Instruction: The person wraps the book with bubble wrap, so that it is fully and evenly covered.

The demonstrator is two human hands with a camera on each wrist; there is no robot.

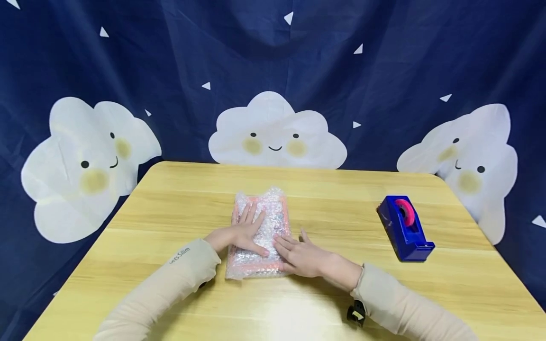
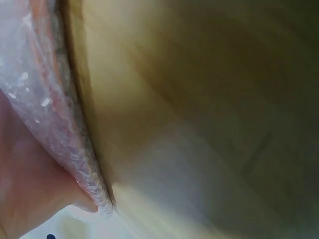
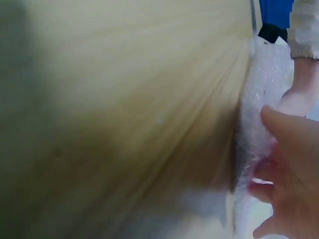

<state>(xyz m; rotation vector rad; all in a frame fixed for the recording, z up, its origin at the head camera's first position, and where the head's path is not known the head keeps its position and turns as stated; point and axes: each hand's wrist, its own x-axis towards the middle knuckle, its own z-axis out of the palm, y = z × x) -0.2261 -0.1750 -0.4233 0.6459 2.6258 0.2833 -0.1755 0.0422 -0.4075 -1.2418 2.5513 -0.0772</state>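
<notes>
A flat rectangular item with a pink-orange border, wrapped in clear bubble wrap, lies on the wooden table in front of me. My left hand is spread flat on top of it, fingers pointing away and thumb toward the right. On its lower right part rests my right hand, with extended fingers over the right edge. In the left wrist view the wrap shows its side edge against the table, with my hand on it. The right wrist view has the fingers against the wrap.
A blue tape dispenser with a pink roll of tape stands at the right of the wooden table. Behind the table hangs a dark blue curtain printed with white clouds and triangles.
</notes>
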